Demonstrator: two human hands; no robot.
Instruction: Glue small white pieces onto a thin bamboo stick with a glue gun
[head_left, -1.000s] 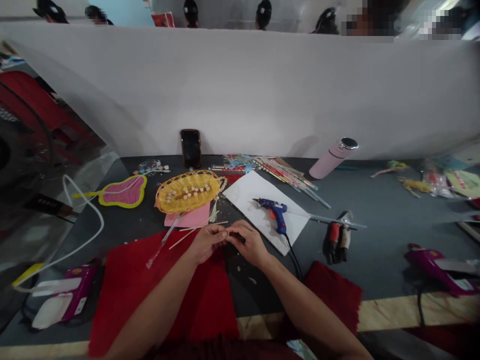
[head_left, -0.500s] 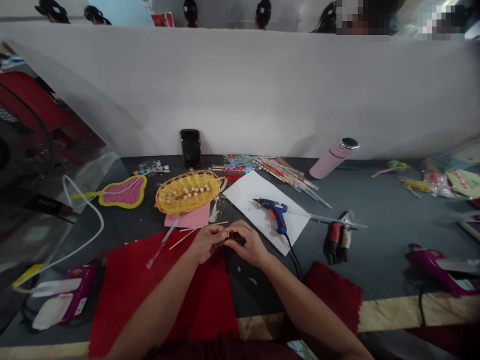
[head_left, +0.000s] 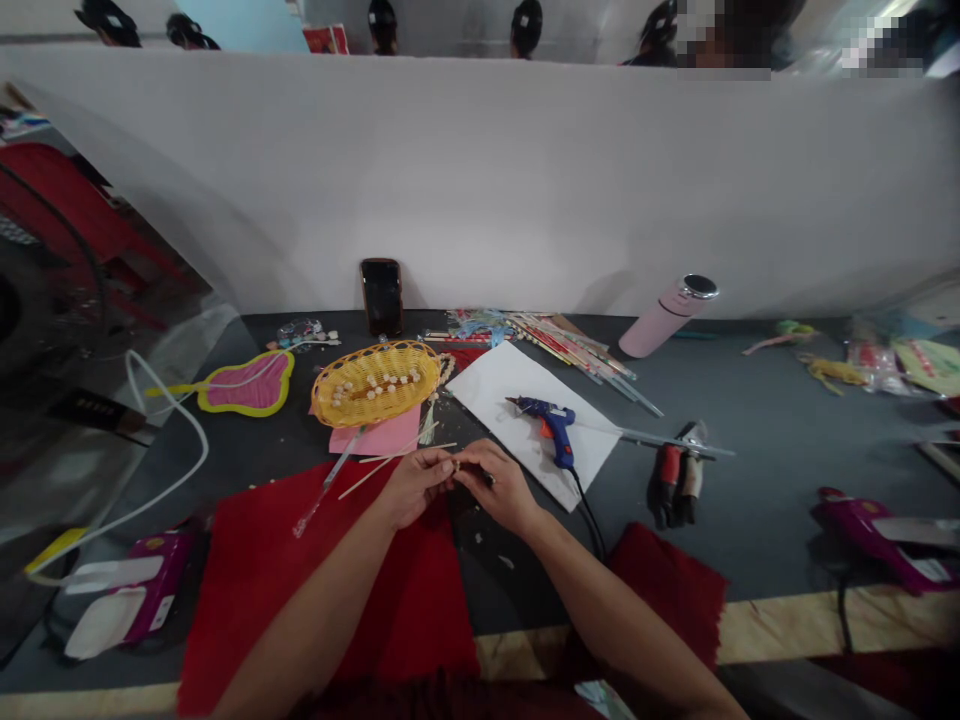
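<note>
Close together above the table, my left hand (head_left: 416,487) and my right hand (head_left: 501,487) meet at the fingertips. Pinched between them is a small pale bead-like piece (head_left: 456,466), too small to name surely. Something dark shows in the curl of my right hand, mostly hidden by its fingers. Under my left forearm lies a red cloth (head_left: 405,620). Thin wooden sticks (head_left: 386,464) and a tassel (head_left: 428,424) lie just beyond my left hand. A yellow woven basket (head_left: 375,408) holding small pale flower-shaped beads stands behind them.
A blue glue gun (head_left: 553,425) lies on white paper (head_left: 487,385), its cord running toward me. Pliers (head_left: 679,480) lie to the right. Behind stand a phone (head_left: 382,297) and a pink bottle (head_left: 667,318). Purple devices (head_left: 161,580) sit at both sides. A white partition (head_left: 480,180) rises behind.
My right fingers have closed in toward my left fingertips. The dark brown piece that showed between the hands is now mostly covered. Everything on the table stays put.
</note>
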